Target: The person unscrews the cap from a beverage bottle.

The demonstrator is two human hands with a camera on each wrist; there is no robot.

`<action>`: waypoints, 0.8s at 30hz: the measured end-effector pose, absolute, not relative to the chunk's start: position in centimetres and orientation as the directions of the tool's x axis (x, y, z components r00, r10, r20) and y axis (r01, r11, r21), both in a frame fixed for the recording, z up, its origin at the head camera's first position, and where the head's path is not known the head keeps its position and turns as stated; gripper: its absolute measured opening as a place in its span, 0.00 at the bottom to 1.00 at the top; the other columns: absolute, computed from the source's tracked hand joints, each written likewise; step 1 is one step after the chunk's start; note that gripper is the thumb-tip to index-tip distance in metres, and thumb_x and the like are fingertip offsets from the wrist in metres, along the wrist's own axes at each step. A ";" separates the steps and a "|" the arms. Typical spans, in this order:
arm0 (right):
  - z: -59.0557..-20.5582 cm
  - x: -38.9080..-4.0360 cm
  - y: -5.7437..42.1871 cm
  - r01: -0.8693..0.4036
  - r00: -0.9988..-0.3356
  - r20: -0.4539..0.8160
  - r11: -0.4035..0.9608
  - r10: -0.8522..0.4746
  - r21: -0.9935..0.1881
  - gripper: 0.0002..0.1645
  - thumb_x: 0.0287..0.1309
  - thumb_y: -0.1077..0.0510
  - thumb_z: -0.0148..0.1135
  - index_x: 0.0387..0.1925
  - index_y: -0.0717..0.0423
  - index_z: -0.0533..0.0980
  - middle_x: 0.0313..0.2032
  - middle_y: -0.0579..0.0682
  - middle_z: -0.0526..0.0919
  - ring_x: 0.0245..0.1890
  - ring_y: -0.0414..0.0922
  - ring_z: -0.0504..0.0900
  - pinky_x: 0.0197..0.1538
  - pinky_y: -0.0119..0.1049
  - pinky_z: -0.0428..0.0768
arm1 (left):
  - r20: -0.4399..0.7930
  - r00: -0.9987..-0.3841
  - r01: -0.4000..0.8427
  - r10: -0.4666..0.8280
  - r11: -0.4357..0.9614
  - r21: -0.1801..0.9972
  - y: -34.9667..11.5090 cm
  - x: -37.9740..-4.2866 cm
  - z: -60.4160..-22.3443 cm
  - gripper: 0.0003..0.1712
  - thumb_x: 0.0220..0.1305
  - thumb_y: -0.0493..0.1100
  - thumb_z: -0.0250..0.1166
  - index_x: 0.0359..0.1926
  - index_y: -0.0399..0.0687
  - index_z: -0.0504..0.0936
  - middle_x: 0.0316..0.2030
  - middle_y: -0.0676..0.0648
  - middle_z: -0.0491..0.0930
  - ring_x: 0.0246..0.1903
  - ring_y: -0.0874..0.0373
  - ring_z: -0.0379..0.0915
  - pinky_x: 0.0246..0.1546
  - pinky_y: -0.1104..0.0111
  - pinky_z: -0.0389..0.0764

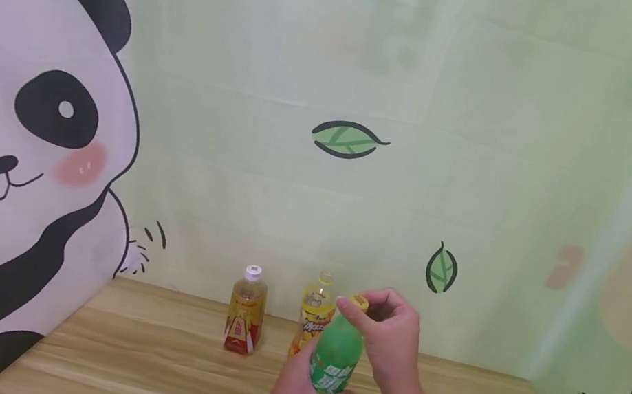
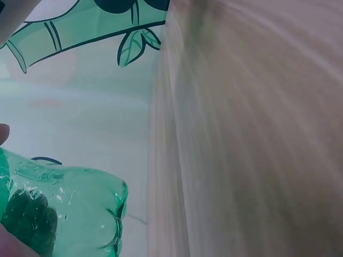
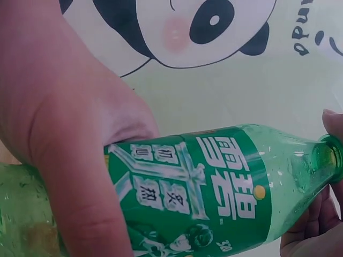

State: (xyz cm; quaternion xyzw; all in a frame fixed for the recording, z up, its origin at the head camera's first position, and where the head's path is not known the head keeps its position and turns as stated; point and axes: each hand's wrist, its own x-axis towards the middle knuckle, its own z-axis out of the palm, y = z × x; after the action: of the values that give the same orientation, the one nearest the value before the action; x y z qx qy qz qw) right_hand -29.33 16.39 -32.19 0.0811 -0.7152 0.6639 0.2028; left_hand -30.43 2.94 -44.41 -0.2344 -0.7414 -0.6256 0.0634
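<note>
A clear green plastic bottle (image 1: 339,351) with a green label is held tilted above the wooden table. My left hand (image 1: 300,393) grips it round the body, below the middle. At its top, my right hand (image 1: 397,339) pinches the yellow cap (image 1: 360,300) between thumb and fingers. In the right wrist view the bottle's label (image 3: 182,193) faces the camera, and the left hand (image 3: 80,134) wraps across its lower part. The left wrist view has the ridged bottle base (image 2: 91,209) hanging beside the tabletop.
Behind the hands stands a yellow-labelled clear bottle (image 1: 316,308), partly hidden, its top without a cap. To its left is an amber drink bottle (image 1: 245,314) with a white cap. The wooden table (image 1: 153,344) ends at a printed panda backdrop (image 1: 225,140).
</note>
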 end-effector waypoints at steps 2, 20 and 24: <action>-32.2 -29.1 16.1 -0.390 -0.905 0.400 0.092 0.144 -0.916 0.23 0.46 0.55 0.83 0.36 0.61 0.79 0.33 0.48 0.85 0.35 0.44 0.82 0.38 0.31 0.84 | 0.365 -0.896 0.403 0.252 0.120 0.907 2.7 -30.0 -44.4 0.40 0.54 0.51 0.80 0.64 0.57 0.69 0.52 0.54 0.82 0.50 0.62 0.79 0.53 0.68 0.81; -32.4 -27.8 14.3 -0.438 -0.892 0.438 0.020 0.114 -0.899 0.19 0.44 0.61 0.83 0.33 0.64 0.80 0.30 0.48 0.86 0.30 0.41 0.80 0.31 0.28 0.81 | 0.228 -0.946 0.253 0.231 0.085 0.964 1.5 -27.8 -43.8 0.40 0.52 0.52 0.80 0.64 0.59 0.70 0.50 0.54 0.82 0.49 0.58 0.79 0.55 0.60 0.80; -32.4 -27.7 14.2 -0.443 -0.890 0.443 0.023 0.111 -0.896 0.18 0.44 0.62 0.83 0.33 0.65 0.81 0.30 0.48 0.86 0.29 0.40 0.79 0.30 0.28 0.79 | 0.232 -0.946 0.256 0.228 0.080 0.963 1.3 -27.6 -43.9 0.38 0.53 0.50 0.79 0.62 0.57 0.70 0.49 0.53 0.83 0.48 0.58 0.80 0.53 0.61 0.80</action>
State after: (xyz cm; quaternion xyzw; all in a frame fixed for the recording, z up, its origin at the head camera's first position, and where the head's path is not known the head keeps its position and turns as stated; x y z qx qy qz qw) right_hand -27.70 14.18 -32.42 0.1213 -0.6862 0.6884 0.2012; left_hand -27.61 1.33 -43.85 -0.1645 -0.7349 -0.6579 0.0107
